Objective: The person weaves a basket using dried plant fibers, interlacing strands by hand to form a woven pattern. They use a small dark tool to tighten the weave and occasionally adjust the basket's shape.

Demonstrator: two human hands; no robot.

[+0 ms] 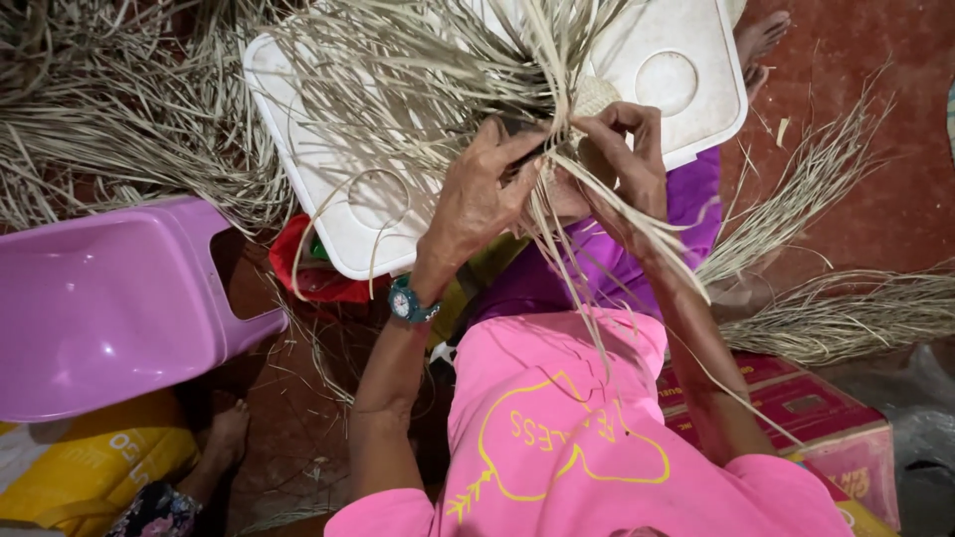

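Note:
My left hand [477,199] and my right hand [622,159] meet in front of me, both pinching thin pale dried straw strips [557,214] where they gather at a small woven piece [594,95]. Loose strip ends fan out upward over a white plastic lid [686,60] and hang down across my pink shirt [587,438]. A teal wristwatch [408,301] sits on my left wrist. The woven piece is mostly hidden behind my fingers.
A purple plastic stool [109,308] lies at the left. Heaps of dried straw [109,129] cover the red floor at top left, and more bundles [846,308] lie at right. A red cardboard box [826,418] is lower right. Another person's foot [224,433] shows lower left.

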